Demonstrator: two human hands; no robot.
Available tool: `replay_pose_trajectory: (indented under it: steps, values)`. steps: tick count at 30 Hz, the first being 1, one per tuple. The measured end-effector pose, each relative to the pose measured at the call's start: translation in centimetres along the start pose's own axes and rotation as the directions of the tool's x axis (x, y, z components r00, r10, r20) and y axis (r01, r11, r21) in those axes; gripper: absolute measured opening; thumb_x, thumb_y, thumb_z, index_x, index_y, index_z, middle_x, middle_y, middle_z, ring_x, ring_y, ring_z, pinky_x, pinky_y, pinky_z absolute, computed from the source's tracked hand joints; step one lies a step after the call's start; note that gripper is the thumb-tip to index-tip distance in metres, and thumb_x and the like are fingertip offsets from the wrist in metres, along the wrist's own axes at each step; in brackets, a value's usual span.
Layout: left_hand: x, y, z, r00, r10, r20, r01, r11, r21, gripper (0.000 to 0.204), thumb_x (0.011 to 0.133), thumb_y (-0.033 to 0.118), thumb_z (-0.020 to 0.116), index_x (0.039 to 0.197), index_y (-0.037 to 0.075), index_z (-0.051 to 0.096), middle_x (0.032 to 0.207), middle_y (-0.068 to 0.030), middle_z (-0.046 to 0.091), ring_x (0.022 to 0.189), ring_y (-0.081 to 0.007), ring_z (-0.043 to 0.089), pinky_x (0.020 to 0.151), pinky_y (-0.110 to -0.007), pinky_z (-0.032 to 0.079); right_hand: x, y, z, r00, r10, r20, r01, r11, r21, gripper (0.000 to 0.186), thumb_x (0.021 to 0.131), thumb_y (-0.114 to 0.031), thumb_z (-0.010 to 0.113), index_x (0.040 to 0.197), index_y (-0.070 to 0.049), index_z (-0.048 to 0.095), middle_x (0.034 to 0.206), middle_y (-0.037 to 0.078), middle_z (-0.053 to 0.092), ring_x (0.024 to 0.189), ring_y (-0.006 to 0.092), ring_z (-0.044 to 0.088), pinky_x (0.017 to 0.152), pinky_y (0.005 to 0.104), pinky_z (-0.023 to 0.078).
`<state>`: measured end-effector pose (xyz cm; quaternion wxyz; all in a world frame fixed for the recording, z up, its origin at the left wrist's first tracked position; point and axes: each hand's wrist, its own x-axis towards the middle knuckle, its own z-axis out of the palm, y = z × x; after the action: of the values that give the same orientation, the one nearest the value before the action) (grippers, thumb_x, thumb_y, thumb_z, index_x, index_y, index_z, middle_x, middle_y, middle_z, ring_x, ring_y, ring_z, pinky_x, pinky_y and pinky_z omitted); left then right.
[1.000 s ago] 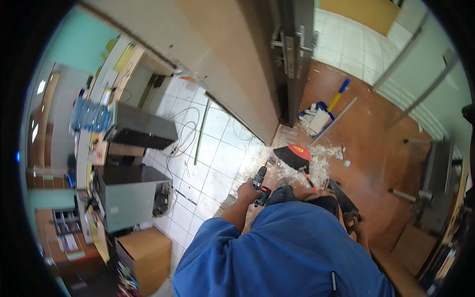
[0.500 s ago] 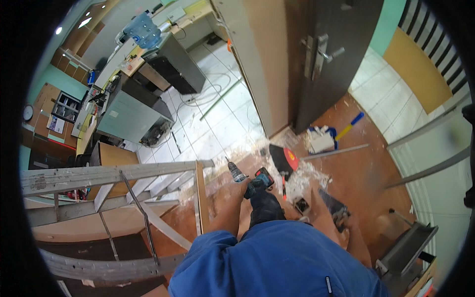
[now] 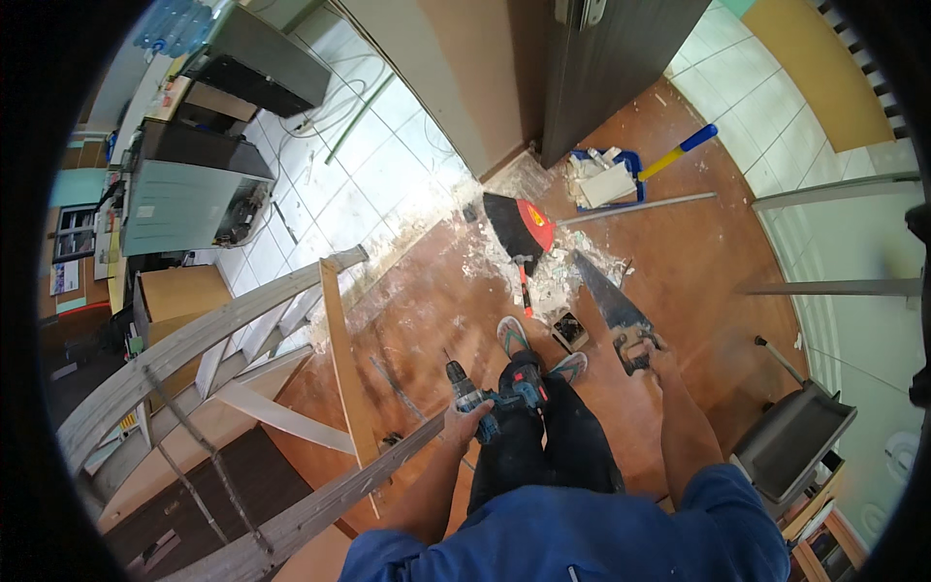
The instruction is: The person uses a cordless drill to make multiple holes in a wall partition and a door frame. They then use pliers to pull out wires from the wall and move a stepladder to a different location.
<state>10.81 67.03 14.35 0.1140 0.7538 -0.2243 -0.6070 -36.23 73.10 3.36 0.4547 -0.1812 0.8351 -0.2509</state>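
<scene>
My left hand [image 3: 464, 424] is wrapped round a teal and black cordless drill [image 3: 490, 401], held in front of my left thigh beside the ladder, its bit pointing away from me. In my right hand [image 3: 659, 364] is the handle of a handsaw [image 3: 617, 308]; the broad blade points forward, toward the rubble heap. Below and between the two tools lies a small dark box with a light rim [image 3: 570, 331] on the floor. Just past it a hammer with a red-orange handle [image 3: 525, 288] rests at the edge of white debris [image 3: 572, 276].
A wooden ladder [image 3: 233, 330] leans across my left. Ahead lie a black and red broom [image 3: 524, 225] with a long grey handle, and a blue dustpan [image 3: 635, 165] full of rubble. A dark door [image 3: 611, 78] stands beyond. A grey bin-like tray [image 3: 795, 441] is at right.
My view has tilted down and shifted, so the floor and my sandalled feet show more. The drill has come nearer my body, and the saw is now held out, fully visible.
</scene>
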Motion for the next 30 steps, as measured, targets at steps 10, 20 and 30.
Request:
replay_pose_trajectory:
  steps: [10,20,30]
  values:
    - [7.5,-4.9,4.0,0.99,-0.086,0.116,0.091,0.995,-0.039,0.049,0.083,0.018,0.081,0.122,0.001,0.056,0.111,-0.0089,0.066,0.098,-0.018,0.064,0.085,-0.034,0.051,16.3,5.8,11.8,0.969,0.108,0.222,-0.196,0.882,0.428,0.045,0.099,-0.029,0.065,0.138,-0.008,0.058,0.117,0.008,0.066,0.099,0.0192,0.065,0.075,0.0369,0.059]
    - [14.3,-10.4,6.4,0.965,-0.186,0.184,0.205,0.975,-0.086,0.053,0.083,0.018,0.081,0.127,0.001,0.055,0.112,-0.0068,0.066,0.1,-0.0171,0.063,0.089,-0.034,0.051,27.3,17.9,18.0,0.984,0.176,0.029,-0.178,0.961,0.21,0.036,0.099,-0.022,0.062,0.131,-0.006,0.063,0.109,0.009,0.069,0.093,0.0188,0.067,0.076,0.0347,0.057]
    - [22.3,-8.5,11.1,0.96,-0.051,0.275,0.034,0.997,0.064,0.057,0.08,0.028,0.084,0.122,0.002,0.057,0.111,-0.0079,0.068,0.098,-0.0162,0.063,0.087,-0.032,0.051,28.6,19.9,20.7,0.969,-0.168,-0.181,0.167,0.986,-0.024,0.032,0.095,-0.018,0.066,0.122,-0.001,0.067,0.106,0.013,0.073,0.096,0.0198,0.067,0.085,0.031,0.051]
